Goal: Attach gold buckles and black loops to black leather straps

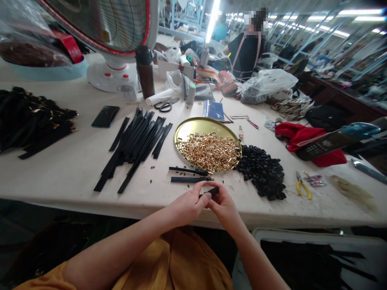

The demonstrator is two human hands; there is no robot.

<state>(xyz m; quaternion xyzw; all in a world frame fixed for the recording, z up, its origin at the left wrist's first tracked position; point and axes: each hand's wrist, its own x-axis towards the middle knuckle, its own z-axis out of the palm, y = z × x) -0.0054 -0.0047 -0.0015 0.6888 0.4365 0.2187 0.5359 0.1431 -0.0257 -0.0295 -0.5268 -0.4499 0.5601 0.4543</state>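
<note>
At the table's front edge my left hand [193,203] and my right hand [222,203] meet, both closed on a short black strap [214,191]; its lower part is hidden by my fingers. Just beyond them lie two black straps [190,179] with gold-coloured ends. A gold tray [205,122] holds a heap of small gold metal buckles or fittings [211,151]. Right of the tray is a pile of small black loops [263,171]. To the left, a bundle of flat black straps [136,145] is spread out.
A fan [116,72], a dark bottle [145,72] and scissors [166,105] stand or lie at the back. A phone [105,116] lies left, near more black straps [30,121]. Yellow-handled pliers [302,187] and red cloth [326,155] are right. A person [246,52] stands beyond.
</note>
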